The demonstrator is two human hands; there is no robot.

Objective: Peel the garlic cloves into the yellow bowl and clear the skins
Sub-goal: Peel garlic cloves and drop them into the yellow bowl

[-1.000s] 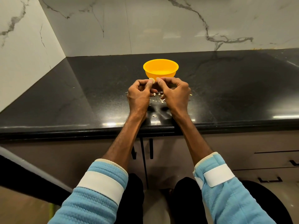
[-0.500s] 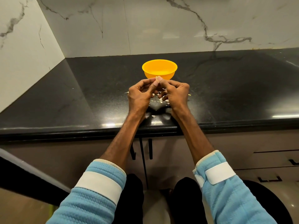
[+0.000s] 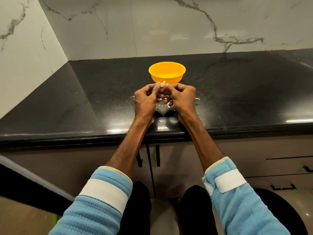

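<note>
Yellow bowl (image 3: 166, 80) sits upright on the black counter (image 3: 84, 99), just beyond our hands. Our left hand (image 3: 145, 100) pinches a pale garlic clove (image 3: 162, 84) between thumb and fingertips, just in front of the bowl's near wall. Our right hand (image 3: 183, 97) is curled, its tips right beside the clove; whether they grip it we cannot tell. Skin scraps (image 3: 162, 105) lie scattered on the counter beneath and between our hands.

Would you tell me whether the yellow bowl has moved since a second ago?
No. The yellow bowl keeps its place relative to the counter's back corner.
</note>
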